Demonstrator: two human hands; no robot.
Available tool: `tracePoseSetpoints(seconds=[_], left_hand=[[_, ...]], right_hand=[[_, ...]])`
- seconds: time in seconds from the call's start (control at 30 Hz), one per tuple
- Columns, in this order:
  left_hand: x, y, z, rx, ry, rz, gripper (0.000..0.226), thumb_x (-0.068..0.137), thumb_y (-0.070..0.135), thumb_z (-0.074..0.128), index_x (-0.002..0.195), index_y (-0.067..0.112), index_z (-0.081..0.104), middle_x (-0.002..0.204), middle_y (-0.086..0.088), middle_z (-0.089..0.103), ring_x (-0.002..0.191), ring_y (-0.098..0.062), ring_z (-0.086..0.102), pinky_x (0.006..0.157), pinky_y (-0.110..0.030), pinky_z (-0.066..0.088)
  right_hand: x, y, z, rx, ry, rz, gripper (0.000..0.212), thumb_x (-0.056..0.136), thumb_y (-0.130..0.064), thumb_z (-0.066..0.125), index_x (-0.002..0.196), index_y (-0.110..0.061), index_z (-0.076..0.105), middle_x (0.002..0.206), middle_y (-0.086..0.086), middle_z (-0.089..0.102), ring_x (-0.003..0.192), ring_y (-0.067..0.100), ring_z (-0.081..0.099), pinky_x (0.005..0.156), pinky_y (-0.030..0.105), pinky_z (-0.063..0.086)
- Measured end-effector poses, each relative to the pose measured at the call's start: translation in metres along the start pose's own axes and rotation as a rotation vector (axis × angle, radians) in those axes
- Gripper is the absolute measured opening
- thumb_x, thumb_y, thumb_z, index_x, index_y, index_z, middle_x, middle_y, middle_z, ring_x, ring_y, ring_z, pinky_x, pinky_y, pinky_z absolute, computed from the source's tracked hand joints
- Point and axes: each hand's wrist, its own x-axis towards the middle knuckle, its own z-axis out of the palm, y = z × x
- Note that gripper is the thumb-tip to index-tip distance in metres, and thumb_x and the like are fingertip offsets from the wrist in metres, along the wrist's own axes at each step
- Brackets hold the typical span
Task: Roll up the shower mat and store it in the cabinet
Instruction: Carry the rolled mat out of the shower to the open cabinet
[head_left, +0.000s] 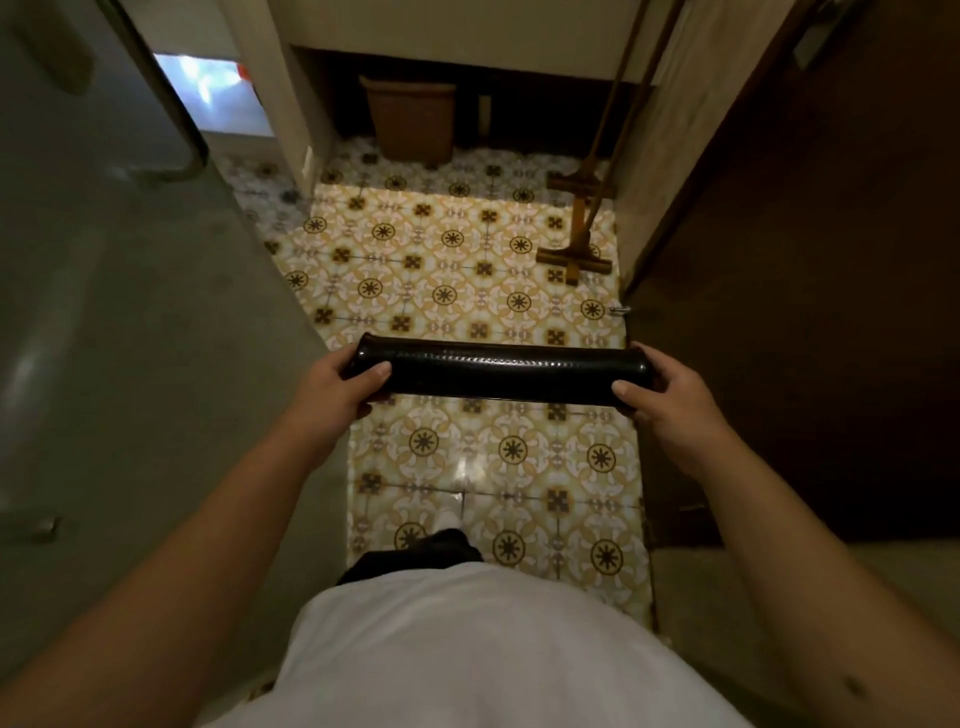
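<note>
The black shower mat is rolled into a tight tube and held level above the patterned floor tiles. My left hand grips its left end, thumb on top. My right hand grips its right end in the same way. A dark wooden door or cabinet panel stands along the right side, close to my right hand. Whether it is the cabinet, I cannot tell.
A grey wall or door with a metal handle lines the left. Ahead, a brown waste basket sits under a counter, and two floor squeegees lean at the right. The tiled strip between is narrow.
</note>
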Motion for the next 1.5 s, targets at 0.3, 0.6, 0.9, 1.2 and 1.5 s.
tracePoseSetpoints(seconds=[0.3, 0.6, 0.9, 1.2, 1.5], left_hand=[[0.154, 0.058, -0.025, 0.057, -0.004, -0.028, 0.017, 0.089, 0.023, 0.064, 0.100, 0.037, 0.066, 0.096, 0.000, 0.071, 0.083, -0.017, 0.070, 0.066, -0.029, 0.048], [0.263, 0.083, -0.017, 0.047, 0.117, -0.039, 0.022, 0.092, 0.020, 0.060, 0.114, 0.023, 0.063, 0.105, -0.008, 0.069, 0.090, -0.024, 0.069, 0.060, -0.020, 0.051], [0.353, 0.137, 0.002, -0.024, 0.326, -0.086, 0.023, 0.093, 0.022, 0.059, 0.115, 0.027, 0.062, 0.105, -0.002, 0.070, 0.090, -0.019, 0.069, 0.066, -0.024, 0.049], [0.417, 0.154, -0.025, -0.134, 0.525, -0.125, 0.026, 0.093, 0.022, 0.058, 0.119, 0.027, 0.061, 0.106, -0.004, 0.070, 0.090, -0.020, 0.069, 0.073, -0.032, 0.048], [0.480, 0.166, -0.103, -0.194, 0.720, -0.095, 0.025, 0.092, 0.019, 0.059, 0.116, 0.024, 0.062, 0.101, -0.005, 0.069, 0.083, -0.019, 0.069, 0.066, -0.030, 0.048]], right_hand=[[0.157, -0.064, 0.032, -0.008, -0.053, 0.050, 0.061, 0.088, -0.007, 0.064, 0.143, -0.018, 0.041, 0.135, 0.008, 0.053, 0.115, 0.024, 0.057, 0.081, 0.032, 0.054], [0.312, -0.107, 0.041, -0.085, -0.173, 0.017, 0.058, 0.087, -0.007, 0.065, 0.140, -0.017, 0.044, 0.128, 0.007, 0.057, 0.111, 0.023, 0.059, 0.072, 0.024, 0.051], [0.476, -0.183, 0.049, -0.151, -0.366, -0.028, 0.066, 0.087, -0.006, 0.066, 0.145, -0.014, 0.037, 0.137, 0.007, 0.051, 0.116, 0.020, 0.056, 0.092, 0.038, 0.053], [0.598, -0.249, 0.121, -0.239, -0.579, -0.083, 0.059, 0.086, -0.008, 0.068, 0.139, -0.012, 0.045, 0.127, 0.008, 0.056, 0.108, 0.020, 0.060, 0.070, 0.021, 0.055], [0.690, -0.303, 0.246, -0.258, -0.765, -0.069, 0.050, 0.085, -0.008, 0.067, 0.132, -0.012, 0.052, 0.124, 0.011, 0.058, 0.112, 0.031, 0.059, 0.082, 0.035, 0.055]])
